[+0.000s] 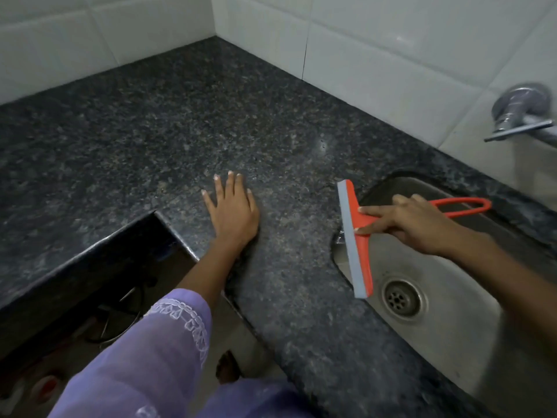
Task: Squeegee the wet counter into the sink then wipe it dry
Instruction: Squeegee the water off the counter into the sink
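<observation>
An orange squeegee (358, 236) with a grey rubber blade hangs over the left rim of the steel sink (452, 342). My right hand (413, 223) grips its looped handle, two fingers stretched along the head. The blade runs along the sink's edge, its far end over the counter. My left hand (232, 211) lies flat, fingers spread, on the dark speckled granite counter (180, 131), near the inner corner of the L-shaped front edge. The counter shows a faint sheen between my hands.
White tiled walls (376, 46) meet behind the counter. A chrome tap (521, 114) juts from the right wall above the sink. The drain (402, 297) sits in the basin. Below the counter's cutout are dark cables and floor.
</observation>
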